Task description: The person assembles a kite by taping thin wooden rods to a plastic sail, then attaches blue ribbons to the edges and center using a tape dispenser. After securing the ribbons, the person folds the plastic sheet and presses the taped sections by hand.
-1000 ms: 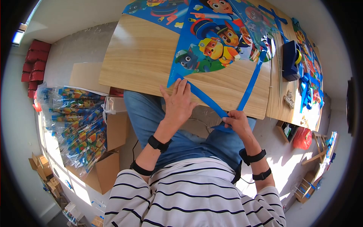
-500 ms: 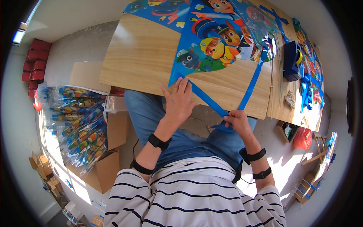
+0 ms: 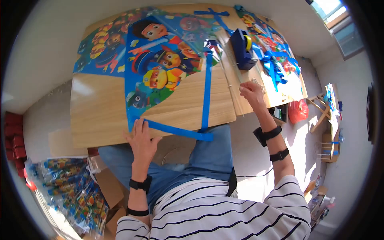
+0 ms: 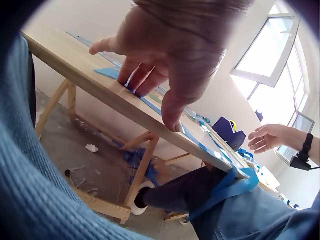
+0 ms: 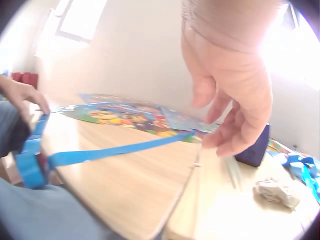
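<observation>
A blue sheet printed with cartoon dogs [image 3: 160,80] lies on the wooden table, its pointed corner near the front edge. My left hand [image 3: 142,146] rests there, straight fingertips pressing the end of a blue ribbon [image 3: 172,129] onto that corner. From this hand the ribbon runs right to a loop over the table edge by my knee, then back up to the sheet's other side. My right hand [image 3: 253,96] is raised over the right of the table, fingers loosely curled and holding nothing. Close beyond it stands a dark blue tape dispenser [image 3: 240,52] with a yellow core.
Thin sticks [image 3: 229,76] lie along the seam between the tables. More printed sheets and a heap of blue ribbon [image 3: 276,72] cover the right table. A crumpled whitish lump [image 5: 277,192] sits near the dispenser. Plastic-wrapped printed pieces [image 3: 72,192] fill a box at lower left.
My right hand has let go of the ribbon and moved up and right toward the tape dispenser. The left hand stays on the corner. The head view has turned to the right.
</observation>
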Action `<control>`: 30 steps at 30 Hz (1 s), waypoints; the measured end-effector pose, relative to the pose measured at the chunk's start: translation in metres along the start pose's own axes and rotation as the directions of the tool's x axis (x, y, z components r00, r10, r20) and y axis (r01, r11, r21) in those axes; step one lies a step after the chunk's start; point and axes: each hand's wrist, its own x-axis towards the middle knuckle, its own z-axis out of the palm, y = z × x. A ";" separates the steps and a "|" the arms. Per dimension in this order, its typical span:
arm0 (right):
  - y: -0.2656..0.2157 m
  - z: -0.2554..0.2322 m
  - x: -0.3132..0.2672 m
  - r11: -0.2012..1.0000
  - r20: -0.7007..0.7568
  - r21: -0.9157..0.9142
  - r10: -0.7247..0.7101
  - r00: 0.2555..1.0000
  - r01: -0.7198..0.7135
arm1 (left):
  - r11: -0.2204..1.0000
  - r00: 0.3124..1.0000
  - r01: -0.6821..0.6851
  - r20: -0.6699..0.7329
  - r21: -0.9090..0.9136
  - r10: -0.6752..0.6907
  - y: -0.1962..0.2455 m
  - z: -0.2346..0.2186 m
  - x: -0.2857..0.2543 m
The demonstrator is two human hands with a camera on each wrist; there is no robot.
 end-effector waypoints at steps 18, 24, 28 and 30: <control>-0.008 -0.052 0.183 0.851 -0.049 0.303 0.463 0.885 -0.429 | 0.999 0.999 0.008 0.048 0.041 -0.010 0.005 -0.005 0.000; -0.006 -0.056 0.178 0.858 -0.029 0.355 0.406 0.913 -0.370 | 0.999 0.997 0.022 0.078 0.038 -0.025 0.008 -0.008 0.000; 0.019 -0.057 0.160 0.846 -0.043 0.505 0.220 0.975 -0.169 | 0.999 0.995 0.022 0.097 0.036 -0.025 0.007 -0.007 0.000; 0.025 -0.056 0.153 0.800 -0.008 0.567 0.244 0.970 -0.197 | 0.999 0.994 0.027 0.105 0.042 -0.031 0.008 -0.009 0.000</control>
